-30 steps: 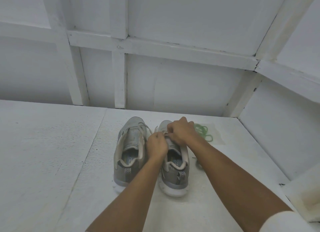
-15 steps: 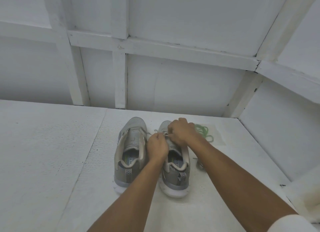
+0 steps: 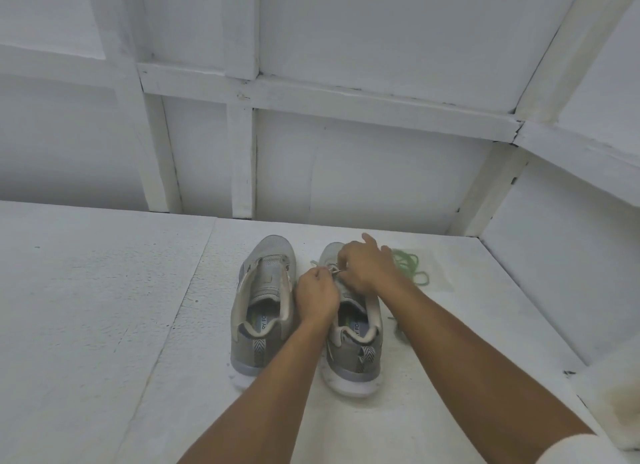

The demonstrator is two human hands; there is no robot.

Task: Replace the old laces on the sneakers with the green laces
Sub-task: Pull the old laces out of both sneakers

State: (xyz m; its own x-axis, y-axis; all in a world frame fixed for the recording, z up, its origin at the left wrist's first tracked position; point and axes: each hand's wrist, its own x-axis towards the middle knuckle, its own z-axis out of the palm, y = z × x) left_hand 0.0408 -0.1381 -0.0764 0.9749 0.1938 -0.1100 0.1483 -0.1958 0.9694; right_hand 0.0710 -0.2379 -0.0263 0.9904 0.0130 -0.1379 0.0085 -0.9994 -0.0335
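Two grey sneakers stand side by side on the white surface, heels toward me. The left sneaker shows no lace in its eyelets. Over the right sneaker both hands work at the pale old lace. My left hand is curled and pinches the lace near the tongue. My right hand pinches the same lace from the other side, with a finger raised. A bundle of green laces lies just right of the right sneaker's toe.
A second dark-green lace lies on the surface to the right of the right sneaker. White framed walls close off the back and the right side. A pale object sits at the right edge.
Both hands have stayed over the right sneaker. The right hand has lifted slightly and raised a finger, and the lace between the hands shows more plainly.
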